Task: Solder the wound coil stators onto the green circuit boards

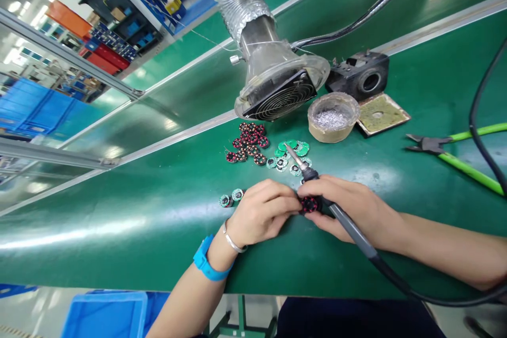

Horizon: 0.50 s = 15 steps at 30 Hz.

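Note:
My left hand (263, 211), with a blue wristband and a silver bracelet, pinches the left edge of a small round red-and-black motor stator (309, 204). My right hand (352, 206) is closed around a soldering iron (348, 227), and its thumb and fingers also touch the stator's right side. The iron's metal tip points up and away, over several green round circuit boards (299, 149). Left of those boards lies a cluster of similar stators (249, 140). Two small pieces topped with circuit boards (232, 198) stand just left of my left hand. My fingertips partly hide the held stator.
A fume extractor (277, 90) on a foil duct hangs over the bench (119, 232). Behind the boards are a bowl of solder bits (333, 116), a sponge tray (382, 114) and a black iron stand (360, 76). Green-handled cutters (435, 145) lie right, near a cable.

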Available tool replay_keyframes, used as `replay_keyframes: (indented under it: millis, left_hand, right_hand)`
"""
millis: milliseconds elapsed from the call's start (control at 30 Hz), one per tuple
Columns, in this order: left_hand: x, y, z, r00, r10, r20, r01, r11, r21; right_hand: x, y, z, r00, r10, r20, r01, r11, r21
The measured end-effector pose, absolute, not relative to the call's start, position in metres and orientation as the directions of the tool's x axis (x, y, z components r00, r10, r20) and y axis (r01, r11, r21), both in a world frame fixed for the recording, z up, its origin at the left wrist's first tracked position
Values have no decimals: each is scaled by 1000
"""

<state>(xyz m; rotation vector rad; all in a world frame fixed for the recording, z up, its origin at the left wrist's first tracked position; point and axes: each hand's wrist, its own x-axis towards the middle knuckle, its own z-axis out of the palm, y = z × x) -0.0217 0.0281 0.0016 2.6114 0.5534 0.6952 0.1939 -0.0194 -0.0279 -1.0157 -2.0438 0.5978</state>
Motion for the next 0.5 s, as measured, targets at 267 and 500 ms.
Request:
replay_keyframes:
  millis: [267,500]
  left_hand:
    - [-21,29,-1,790,453,414,296,-872,389]
    - [-24,26,3,777,499,384,361,-853,378]
  right_hand:
    - [192,-21,-29,-402,716,570,439,698,-566]
    - [185,-29,-30,-366,680,635,466,725,-508]
